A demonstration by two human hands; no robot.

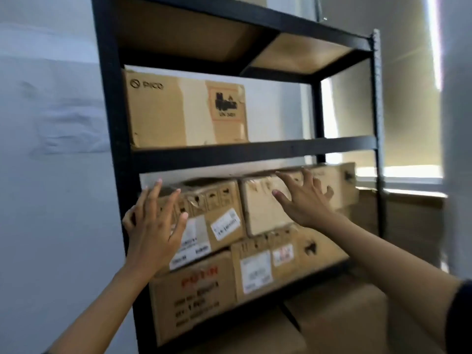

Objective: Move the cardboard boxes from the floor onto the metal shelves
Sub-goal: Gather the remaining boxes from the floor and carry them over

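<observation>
Left hand (153,226) and right hand (306,200), fingers spread, holding nothing, before stacked cardboard boxes (255,221). Black metal shelves (255,152): labelled, scuffed cartons; PICO box (186,111) above.

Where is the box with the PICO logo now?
In the head view, the PICO box sits at the left end of the black shelf rack, one level above both hands.

Left hand (153,226), right hand (305,200) outstretched, fingers spread

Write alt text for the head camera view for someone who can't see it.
Two bare hands, left hand and right hand, reach with spread fingers toward stacked cardboard boxes on a black metal shelf unit. A PICO box sits on the shelf above.
</observation>
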